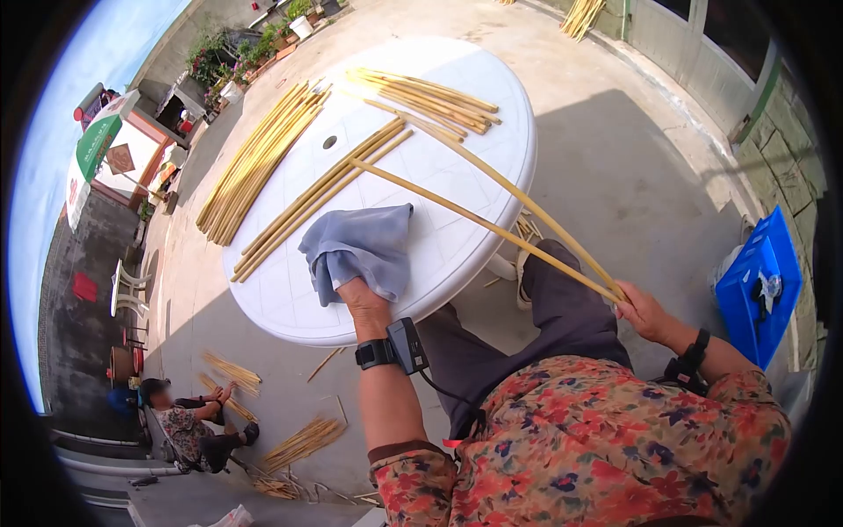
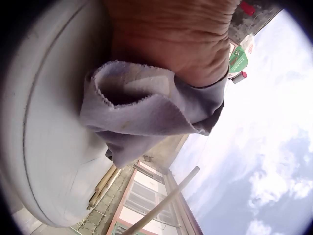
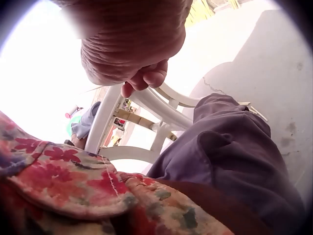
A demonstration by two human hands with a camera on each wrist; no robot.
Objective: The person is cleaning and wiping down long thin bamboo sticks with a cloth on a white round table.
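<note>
the right hand [image 1: 644,312] has its fingers curled round the near ends of two long sticks [image 1: 492,227], which meet in its grip and spread apart as they reach over the white tabletop [image 1: 281,303]. the far end of the nearer stick crosses a narrow row of sticks [image 1: 320,198], while the other points toward a fanned pile [image 1: 430,95] at the far side. the left hand [image 1: 364,303] is mostly tucked inside a blue-grey cloth [image 1: 360,250] over the tabletop, just beside that row; its fingers are covered even in the left wrist view, so i cannot tell whether they are together or apart. a larger bundle [image 1: 263,162] lies to the left of the row, near a small round hole [image 1: 329,141]. the person wears a floral top [image 1: 597,439] and dark trousers [image 1: 562,321]. a blue crate [image 1: 739,294] stands on the right, and at lower left a seated person [image 1: 189,430] is near loose sticks [image 1: 303,441] on the ground.
</note>
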